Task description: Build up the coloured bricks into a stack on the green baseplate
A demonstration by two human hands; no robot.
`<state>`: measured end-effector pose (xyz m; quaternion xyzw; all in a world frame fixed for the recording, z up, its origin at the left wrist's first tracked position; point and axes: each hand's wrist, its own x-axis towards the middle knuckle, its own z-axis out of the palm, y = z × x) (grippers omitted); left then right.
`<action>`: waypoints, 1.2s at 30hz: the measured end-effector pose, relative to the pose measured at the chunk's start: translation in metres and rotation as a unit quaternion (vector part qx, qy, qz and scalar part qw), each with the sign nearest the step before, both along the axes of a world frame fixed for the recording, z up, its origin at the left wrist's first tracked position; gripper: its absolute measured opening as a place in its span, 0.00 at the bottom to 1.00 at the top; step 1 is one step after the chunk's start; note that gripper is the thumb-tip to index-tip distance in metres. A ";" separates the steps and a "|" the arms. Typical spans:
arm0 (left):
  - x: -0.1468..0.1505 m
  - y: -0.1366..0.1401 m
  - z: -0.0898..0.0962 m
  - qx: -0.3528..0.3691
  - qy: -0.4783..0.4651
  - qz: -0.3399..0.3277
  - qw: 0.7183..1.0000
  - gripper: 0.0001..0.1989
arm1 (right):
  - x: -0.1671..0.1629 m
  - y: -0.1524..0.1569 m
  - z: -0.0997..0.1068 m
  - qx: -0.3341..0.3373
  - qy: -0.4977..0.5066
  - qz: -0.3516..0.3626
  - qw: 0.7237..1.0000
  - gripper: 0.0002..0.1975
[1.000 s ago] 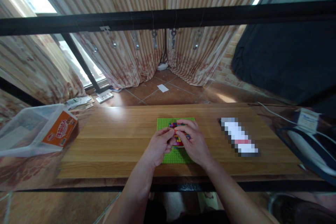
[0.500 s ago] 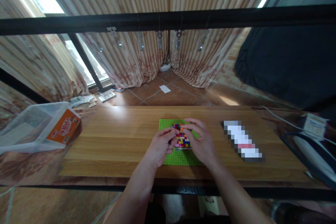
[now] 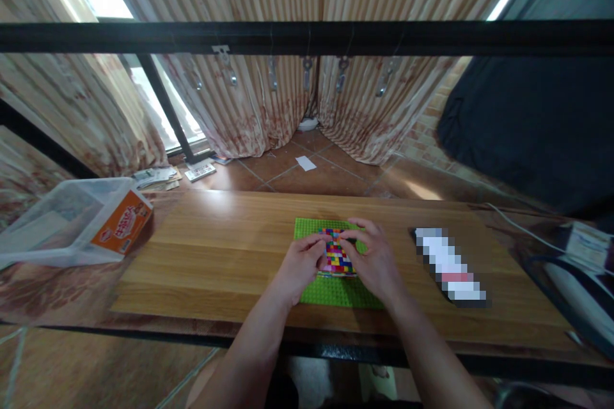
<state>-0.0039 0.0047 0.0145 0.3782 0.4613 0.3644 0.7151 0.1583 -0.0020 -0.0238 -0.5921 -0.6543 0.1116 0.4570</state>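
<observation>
A block of many-coloured toy building bricks [image 3: 337,261] stands on a green studded baseplate [image 3: 336,297], which lies on the wooden tabletop. At the left side of the bricks is my left hand [image 3: 303,263], closed, thumb and forefinger pinched together over the block. From the right my right hand [image 3: 377,262] reaches over the upper part, its thumb and forefinger close together at the bricks and the other fingers raised and bent. Whatever lies between either set of fingertips is too small or too hidden to make out.
To the right of the baseplate lies a flat, dark-edged object with a pixelated surface [image 3: 451,266]. A clear plastic bin [image 3: 71,223] with an orange label stands at the far left. Beyond the tabletop [image 3: 206,268] runs a black rail [image 3: 268,38] before striped curtains.
The whole view has shifted a little, so most things sit slightly further right. Both hands stay at the brick block, with small finger movements; the right thumb and forefinger are over its upper part.
</observation>
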 end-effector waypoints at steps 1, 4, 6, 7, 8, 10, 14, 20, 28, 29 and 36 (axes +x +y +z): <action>0.000 0.000 0.001 0.003 0.003 -0.003 1.000 0.10 | 0.000 0.001 -0.001 0.000 -0.001 -0.003 1.000 0.06; 0.000 0.000 0.000 0.015 0.013 -0.016 1.000 0.11 | -0.001 0.003 -0.005 -0.001 0.019 -0.014 1.000 0.05; -0.001 0.001 -0.003 0.025 0.025 -0.029 0.999 0.12 | -0.001 0.004 -0.006 -0.007 0.040 -0.020 0.999 0.06; -0.001 0.002 -0.005 0.031 0.029 -0.035 0.998 0.13 | -0.001 0.004 -0.007 -0.012 0.050 -0.022 0.998 0.06; -0.001 0.003 -0.008 0.038 0.030 -0.042 0.998 0.13 | -0.002 0.004 -0.008 -0.016 0.059 -0.022 0.998 0.06; -0.002 0.006 -0.014 0.054 0.027 -0.060 0.996 0.14 | -0.002 0.004 -0.009 -0.020 0.071 -0.020 0.997 0.07; -0.003 0.010 -0.022 0.091 0.042 -0.119 0.988 0.18 | -0.002 0.004 -0.011 -0.021 0.080 -0.013 0.996 0.07; -0.004 0.009 -0.019 0.120 0.057 -0.152 0.980 0.20 | -0.001 0.004 -0.011 -0.030 0.095 -0.010 0.995 0.08; -0.004 0.009 -0.019 0.114 0.049 -0.143 0.982 0.20 | -0.003 0.008 -0.018 -0.087 0.190 -0.023 0.978 0.16; -0.004 0.009 -0.019 0.117 0.050 -0.145 0.981 0.20 | -0.004 0.008 -0.018 -0.094 0.199 -0.023 0.975 0.17; -0.003 0.008 -0.015 0.125 0.064 -0.152 0.978 0.20 | -0.012 0.009 -0.014 -0.122 0.254 -0.047 0.958 0.17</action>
